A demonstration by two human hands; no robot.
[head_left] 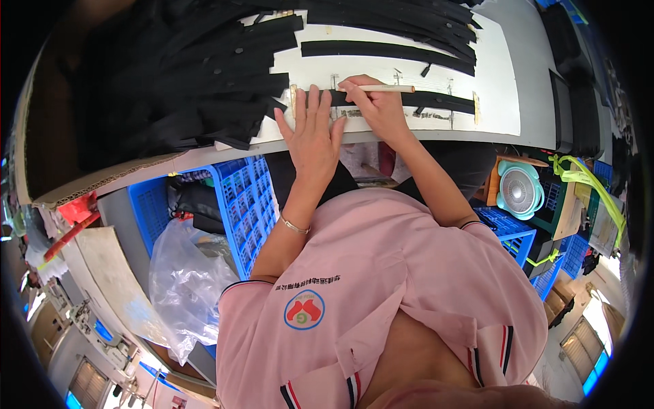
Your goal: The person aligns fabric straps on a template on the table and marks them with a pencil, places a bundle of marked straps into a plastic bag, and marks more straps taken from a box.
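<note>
My left hand (pixel 313 136) lies with its fingers spread, the tips pressing the left end of a black fabric strip (pixel 446 102) stretched across a white board (pixel 501 88). A small dark tab sticks out from this strip's lower edge. In my right hand (pixel 381 112) is a slim white pen (pixel 395 88), pinched between thumb and fingers and pointing left. Its tip is by the strip, close to my left fingertips; whether it touches cannot be made out. Pencil-like marks show on the board around the strip. Another black strip (pixel 388 51), also with a small tab, lies just beyond.
A big heap of black strips (pixel 184 75) covers the table's left side, and more strips (pixel 402 20) lie at the back. Below the table edge, blue plastic crates (pixel 242 198) and a clear plastic bag (pixel 191 273) stand left. A turquoise fan (pixel 520 187) is at right.
</note>
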